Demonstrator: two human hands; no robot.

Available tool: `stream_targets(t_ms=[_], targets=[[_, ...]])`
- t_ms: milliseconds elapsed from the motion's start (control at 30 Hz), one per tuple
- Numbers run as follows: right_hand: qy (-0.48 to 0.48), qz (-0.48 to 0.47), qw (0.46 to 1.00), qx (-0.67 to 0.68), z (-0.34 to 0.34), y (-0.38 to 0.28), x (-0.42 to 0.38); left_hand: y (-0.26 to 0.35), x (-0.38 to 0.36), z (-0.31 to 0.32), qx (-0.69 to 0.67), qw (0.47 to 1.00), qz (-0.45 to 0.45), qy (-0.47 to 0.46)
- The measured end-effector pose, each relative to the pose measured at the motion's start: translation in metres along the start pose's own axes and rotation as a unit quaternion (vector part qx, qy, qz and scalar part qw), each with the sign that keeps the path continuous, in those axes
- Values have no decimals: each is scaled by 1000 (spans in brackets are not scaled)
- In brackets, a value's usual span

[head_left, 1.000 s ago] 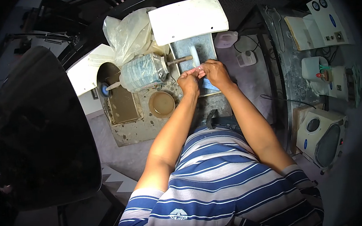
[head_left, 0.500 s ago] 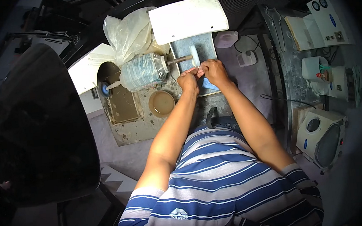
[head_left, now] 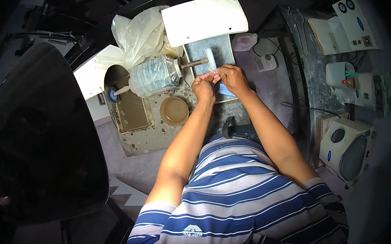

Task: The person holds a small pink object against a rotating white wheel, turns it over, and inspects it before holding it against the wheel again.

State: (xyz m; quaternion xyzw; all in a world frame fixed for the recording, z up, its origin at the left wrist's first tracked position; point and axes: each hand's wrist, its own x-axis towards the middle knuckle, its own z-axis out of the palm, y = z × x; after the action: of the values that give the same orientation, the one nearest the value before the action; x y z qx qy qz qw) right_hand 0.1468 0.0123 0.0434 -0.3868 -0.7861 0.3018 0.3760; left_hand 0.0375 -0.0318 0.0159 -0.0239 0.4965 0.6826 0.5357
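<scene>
Displacement since the earlier frame is minimal: both hands remain at the white wheel (head_left: 210,59). One small piece (head_left: 215,73), detail unclear, is pinched between the fingertips of the left hand (head_left: 204,88) and right hand (head_left: 231,79), over the tray's (head_left: 196,51) near half. If the wheel is spinning, a loose pinch could eject the piece or graze the fingertips. Leftward, a plastic-wrapped motor (head_left: 153,77) and bowl (head_left: 162,115) occupy the stained bench (head_left: 142,147); equipment lines a side bench (head_left: 316,89), right.
</scene>
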Motion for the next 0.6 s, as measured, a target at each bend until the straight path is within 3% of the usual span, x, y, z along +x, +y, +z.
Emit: stream_targets(t_ms=[67, 133, 333, 433, 600], targets=[[-2, 8, 1000, -1, 1, -2, 0, -1, 1, -1, 1, 1000, 0, 2], [-10, 84, 996, -29, 1, -2, 0, 0, 0, 0, -9, 1000, -18, 9], [-40, 130, 990, -43, 4, 6, 3, 3, -1, 5, -28, 997, -61, 46], [-36, 187, 982, 2, 10, 14, 1, 2, 0, 6, -24, 996, -70, 42], [-46, 201, 978, -2, 4, 13, 3, -1, 7, 6, -16, 996, -80, 38]])
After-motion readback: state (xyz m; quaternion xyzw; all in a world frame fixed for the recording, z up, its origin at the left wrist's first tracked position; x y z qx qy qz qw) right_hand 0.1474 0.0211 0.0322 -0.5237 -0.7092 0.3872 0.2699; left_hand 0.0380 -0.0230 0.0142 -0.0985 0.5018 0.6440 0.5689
